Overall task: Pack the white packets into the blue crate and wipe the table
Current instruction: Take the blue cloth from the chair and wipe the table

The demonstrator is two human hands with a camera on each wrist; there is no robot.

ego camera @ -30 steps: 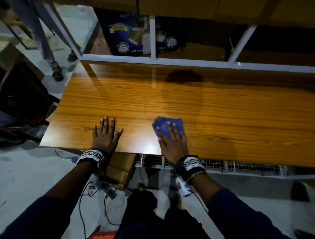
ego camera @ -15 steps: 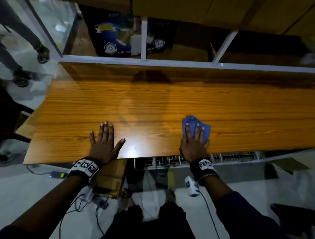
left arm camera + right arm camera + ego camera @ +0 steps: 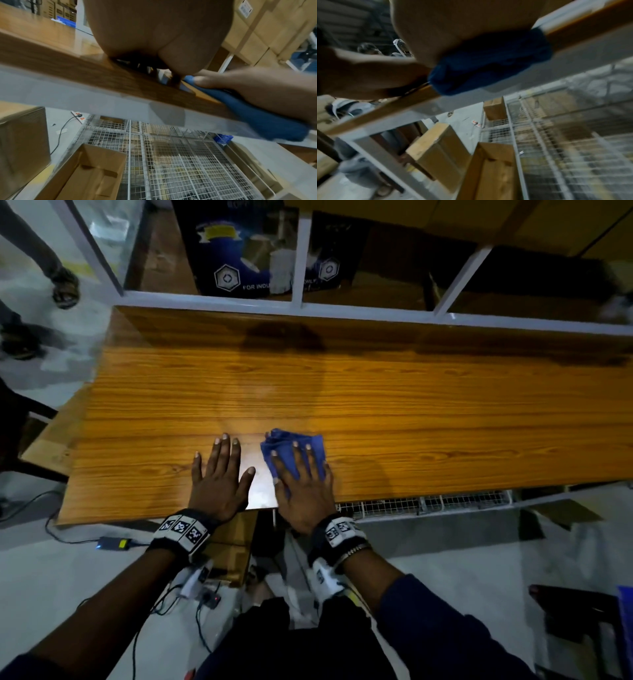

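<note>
A crumpled blue cloth lies on the wooden table near its front edge. My right hand presses flat on the cloth with straight, spread fingers. In the wrist views the blue cloth bulges over the table's front edge under my right palm. Just left of it, my left hand rests flat on the bare wood, fingers straight. No white packets or blue crate show on the table.
A white-framed shelf with a dark printed box stands behind the table. Under the table are wire mesh racks, open cardboard boxes and a power strip. Another person's feet stand at the far left.
My right hand has slid the blue cloth leftwards along the front edge, ending beside my left hand. The left hand stays flat in place.
</note>
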